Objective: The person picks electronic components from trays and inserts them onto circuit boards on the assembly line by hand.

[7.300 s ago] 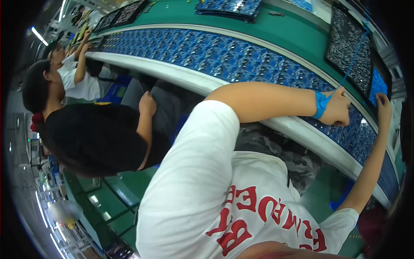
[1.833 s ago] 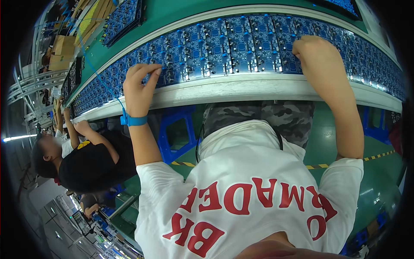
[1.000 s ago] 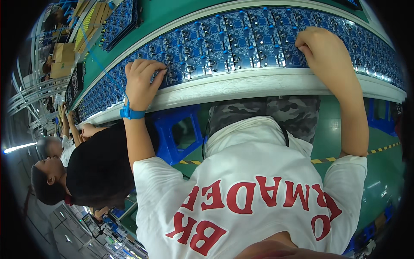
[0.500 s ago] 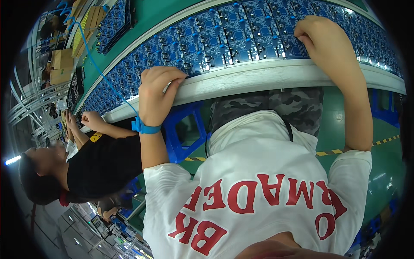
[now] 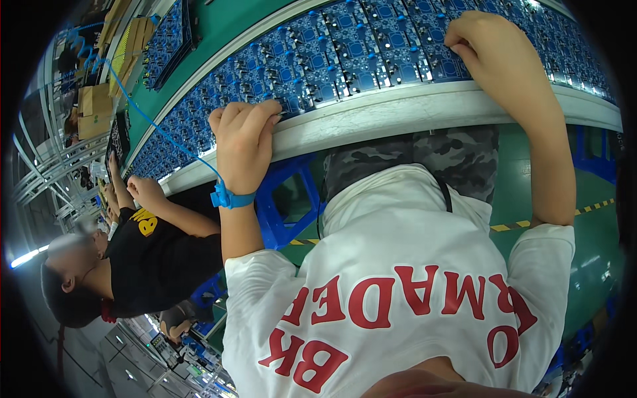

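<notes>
Blue circuit boards dotted with small parts stand in a long row in front of me, behind a pale metal rail. My left hand, with a blue wrist strap on it, is at the rail beside the boards' near edge. Its thumb and fingers are pinched together; whatever they hold is too small to name. Over the boards to the right is my right hand. Its fingers are curled into a pinch close to the board surface, and their tips are partly hidden, so any part between them does not show.
A coiled blue cord runs from the wrist strap to the upper left. More boards stack on the green bench. At my left a co-worker in black reaches toward the line. A blue stool stands below the rail.
My left fingers have curled and shifted slightly at the rail. The right hand stays pinched over the boards. The co-worker's arm has moved, and the whole view has shifted a little.
</notes>
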`<state>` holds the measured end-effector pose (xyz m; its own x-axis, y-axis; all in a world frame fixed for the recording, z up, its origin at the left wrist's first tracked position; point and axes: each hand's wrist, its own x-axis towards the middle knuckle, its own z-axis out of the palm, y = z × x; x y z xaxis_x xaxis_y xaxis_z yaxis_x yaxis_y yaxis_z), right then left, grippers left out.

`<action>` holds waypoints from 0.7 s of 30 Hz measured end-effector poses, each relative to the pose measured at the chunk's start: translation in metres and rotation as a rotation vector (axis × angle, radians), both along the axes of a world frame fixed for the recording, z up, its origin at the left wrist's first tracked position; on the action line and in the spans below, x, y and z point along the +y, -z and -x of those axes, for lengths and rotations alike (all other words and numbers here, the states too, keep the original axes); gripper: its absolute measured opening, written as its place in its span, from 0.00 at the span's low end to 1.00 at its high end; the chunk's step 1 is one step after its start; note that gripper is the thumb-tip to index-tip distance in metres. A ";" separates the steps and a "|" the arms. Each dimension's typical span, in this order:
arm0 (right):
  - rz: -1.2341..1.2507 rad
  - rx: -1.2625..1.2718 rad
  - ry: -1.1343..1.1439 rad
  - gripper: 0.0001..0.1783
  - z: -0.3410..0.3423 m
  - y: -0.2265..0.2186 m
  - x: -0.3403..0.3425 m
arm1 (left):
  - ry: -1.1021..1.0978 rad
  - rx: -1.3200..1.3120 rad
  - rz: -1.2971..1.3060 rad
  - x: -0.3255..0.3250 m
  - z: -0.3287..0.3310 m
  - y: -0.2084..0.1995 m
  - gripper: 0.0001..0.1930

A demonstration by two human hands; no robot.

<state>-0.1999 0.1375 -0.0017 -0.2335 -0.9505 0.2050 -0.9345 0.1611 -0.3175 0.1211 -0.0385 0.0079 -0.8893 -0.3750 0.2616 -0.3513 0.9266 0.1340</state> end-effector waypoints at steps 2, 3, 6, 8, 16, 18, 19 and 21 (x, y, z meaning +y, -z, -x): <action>-0.006 -0.002 0.015 0.04 -0.002 0.001 -0.002 | -0.005 -0.002 0.020 0.000 0.000 0.001 0.09; -0.008 -0.003 0.023 0.04 -0.004 -0.001 -0.003 | -0.008 -0.003 0.030 0.000 0.000 0.002 0.09; -0.097 -0.052 0.017 0.05 -0.007 -0.023 -0.007 | 0.000 -0.010 0.044 -0.001 0.000 0.003 0.09; -0.140 -0.079 0.012 0.06 -0.007 -0.027 -0.007 | 0.002 -0.016 0.053 -0.001 0.000 0.002 0.10; -0.123 -0.113 0.012 0.06 -0.006 -0.029 -0.004 | 0.039 -0.034 0.089 0.001 0.001 -0.002 0.10; -0.121 -0.115 0.010 0.06 -0.004 -0.026 -0.005 | 0.035 -0.043 0.120 0.004 0.003 -0.005 0.10; -0.121 -0.116 0.009 0.06 -0.004 -0.026 -0.005 | 0.033 -0.048 0.134 0.006 0.004 -0.007 0.10; -0.110 -0.115 0.006 0.06 -0.004 -0.027 -0.005 | 0.017 -0.047 0.127 0.009 0.006 -0.008 0.09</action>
